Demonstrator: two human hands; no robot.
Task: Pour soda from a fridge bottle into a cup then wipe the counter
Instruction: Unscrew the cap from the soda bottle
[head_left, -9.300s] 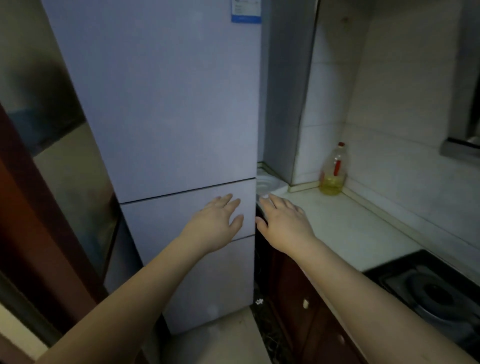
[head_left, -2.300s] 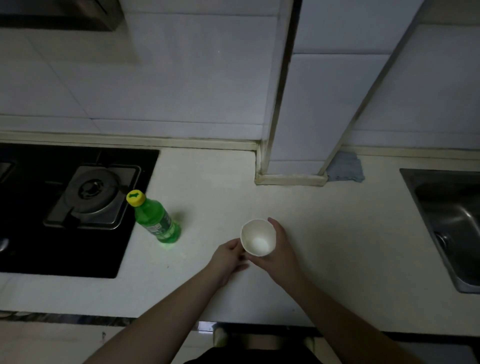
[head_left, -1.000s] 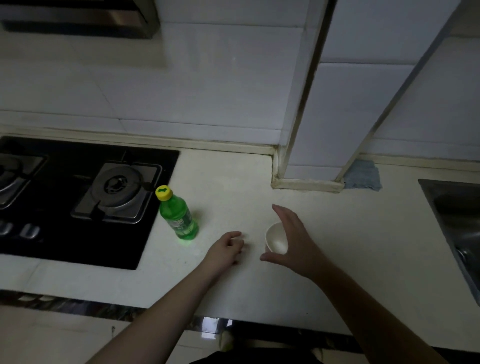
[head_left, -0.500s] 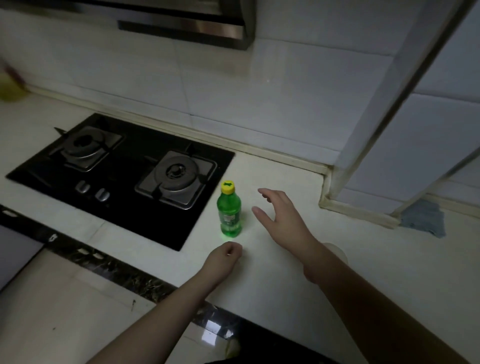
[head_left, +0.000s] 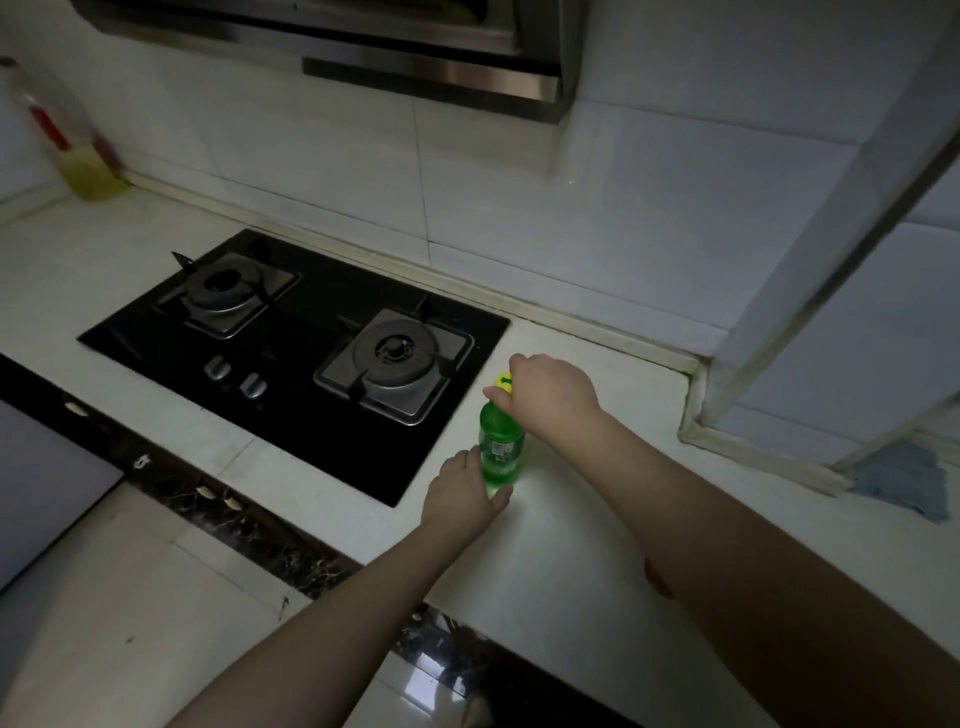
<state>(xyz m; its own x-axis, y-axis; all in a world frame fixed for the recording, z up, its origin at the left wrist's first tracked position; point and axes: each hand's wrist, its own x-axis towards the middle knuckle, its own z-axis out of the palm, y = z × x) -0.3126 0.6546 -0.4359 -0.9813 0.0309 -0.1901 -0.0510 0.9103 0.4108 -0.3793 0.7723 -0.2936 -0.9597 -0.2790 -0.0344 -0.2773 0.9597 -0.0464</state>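
Both your hands have just closed on the soda bottle (head_left: 500, 444). Half a second ago your right hand (head_left: 553, 397) hung spread beside it and your left hand (head_left: 460, 493) rested curled on the counter (head_left: 597, 545), holding nothing. Now your right fingers are clenched down over the yellow cap (head_left: 503, 382), which shows just at your fingertips on the stove side, and your left fingers wrap the lower body of the bottle from the near side, steadying its base.

The bottle stands upright on the counter, directly under your right palm and just past your left knuckles, right beside the edge of the black gas hob (head_left: 311, 338). The cap looks seated on the neck, so the opening twist is probably the step in hand, and nothing has been poured.

The cup is not visible; it likely sits behind your right forearm, hidden from this angle. The blue cloth (head_left: 904, 480) for wiping lies well off to the right of your right wrist, against the foot of the tiled column (head_left: 810, 322). A soda bottle can fizz when opened, so ease the cap round slowly while your left hand holds firm.
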